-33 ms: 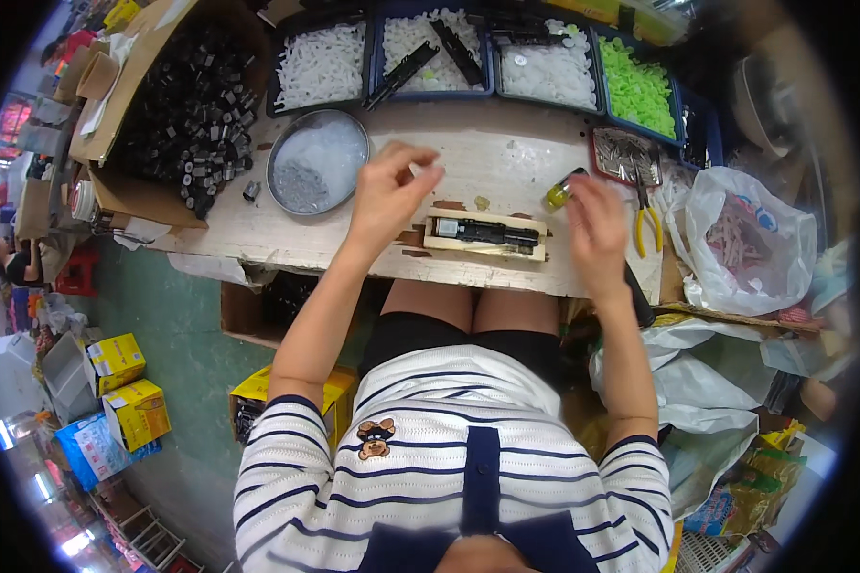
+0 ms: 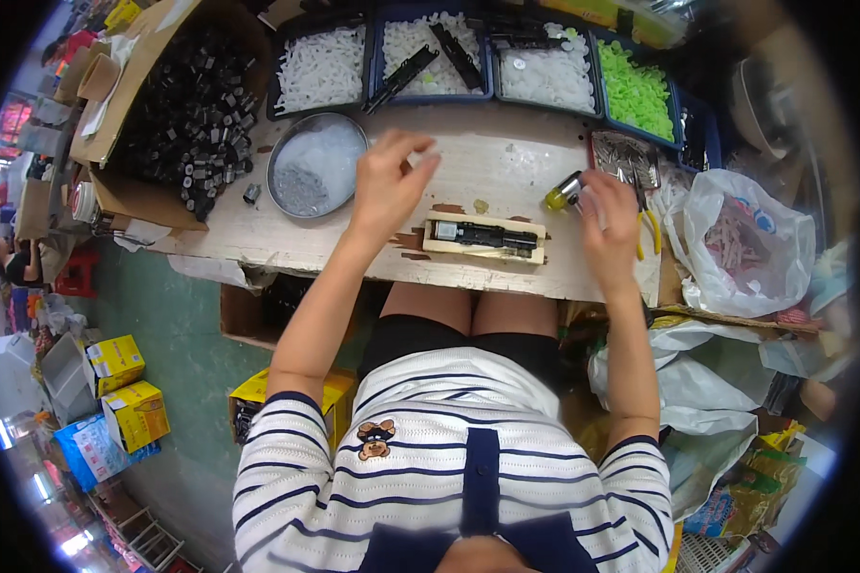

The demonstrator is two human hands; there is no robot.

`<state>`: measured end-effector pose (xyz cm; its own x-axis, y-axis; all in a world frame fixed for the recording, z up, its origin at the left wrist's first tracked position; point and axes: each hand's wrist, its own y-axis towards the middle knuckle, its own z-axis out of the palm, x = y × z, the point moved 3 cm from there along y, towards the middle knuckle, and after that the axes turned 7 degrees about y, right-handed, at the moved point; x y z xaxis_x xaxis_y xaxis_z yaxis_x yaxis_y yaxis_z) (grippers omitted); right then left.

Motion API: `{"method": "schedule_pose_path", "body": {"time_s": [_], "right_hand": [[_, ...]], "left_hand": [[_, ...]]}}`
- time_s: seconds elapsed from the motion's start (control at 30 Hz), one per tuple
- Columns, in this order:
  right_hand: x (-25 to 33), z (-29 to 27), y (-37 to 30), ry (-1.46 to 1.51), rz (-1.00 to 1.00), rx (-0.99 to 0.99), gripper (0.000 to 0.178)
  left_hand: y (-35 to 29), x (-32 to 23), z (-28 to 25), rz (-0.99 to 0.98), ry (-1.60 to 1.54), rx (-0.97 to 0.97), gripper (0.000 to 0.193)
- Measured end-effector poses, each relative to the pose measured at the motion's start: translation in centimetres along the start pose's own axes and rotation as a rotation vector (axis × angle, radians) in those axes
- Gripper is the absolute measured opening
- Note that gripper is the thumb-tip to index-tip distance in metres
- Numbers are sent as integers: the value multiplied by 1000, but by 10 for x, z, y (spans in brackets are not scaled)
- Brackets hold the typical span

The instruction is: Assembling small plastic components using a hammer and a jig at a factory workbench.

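A: Where are our hands?
B: Our left hand (image 2: 392, 172) hangs over the surface (image 2: 511, 181), fingers half curled, thumb apart from them. We see nothing in it. Our right hand (image 2: 610, 215) has its fingers bent at the yellow-green cylinder (image 2: 554, 199). We can't tell if we're gripping it or just touching; the fingertips blur into its metallic end.
A: And the black part (image 2: 483, 235)?
B: Lying lengthwise in the cream holder (image 2: 535, 256), between our hands. It's right of the left hand and closer to our body, left of the right hand and a bit lower.
A: Step looks like handling that cylinder. How do we do it well?
B: We'd pinch it squarely around the barrel, thumb opposing the fingers, so it can't roll. Fingertips on the very end alone would probably let it twist.
A: Left hand?
B: Best brought down on the holder's near-left end as a brace. The holder looks loose on the surface, so a sideways push could shift it.
A: Clearances?
B: Pliers (image 2: 656, 234) sit just right of our right hand; we'd move leftward, away from them. Metal bowl (image 2: 301, 216) is left of our left hand, so we'd watch our wrist there.
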<state>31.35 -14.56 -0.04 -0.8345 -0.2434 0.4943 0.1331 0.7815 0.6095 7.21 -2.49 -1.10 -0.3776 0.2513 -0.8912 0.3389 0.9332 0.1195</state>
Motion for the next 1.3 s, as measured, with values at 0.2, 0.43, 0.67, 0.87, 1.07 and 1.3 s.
{"method": "schedule_pose_path", "body": {"time_s": [0.2, 0.43, 0.67, 0.87, 1.07, 1.3], "right_hand": [[-66, -30, 19, -163, 203, 55, 17], [-83, -30, 27, -320, 286, 184, 19], [-100, -14, 39, -567, 338, 416, 20], [-88, -13, 44, -587, 244, 376, 17], [-70, -14, 40, -566, 147, 390, 22], [-81, -15, 36, -600, 207, 345, 26]], "left_hand": [[90, -5, -6, 350, 738, -272, 15], [151, -5, -4, 476, 696, -110, 20], [132, -13, 6, 81, 861, 203, 28], [134, -7, -6, 150, 720, 200, 26], [123, -7, -7, 207, 661, 310, 19], [131, 0, -10, 274, 618, 371, 15]]}}
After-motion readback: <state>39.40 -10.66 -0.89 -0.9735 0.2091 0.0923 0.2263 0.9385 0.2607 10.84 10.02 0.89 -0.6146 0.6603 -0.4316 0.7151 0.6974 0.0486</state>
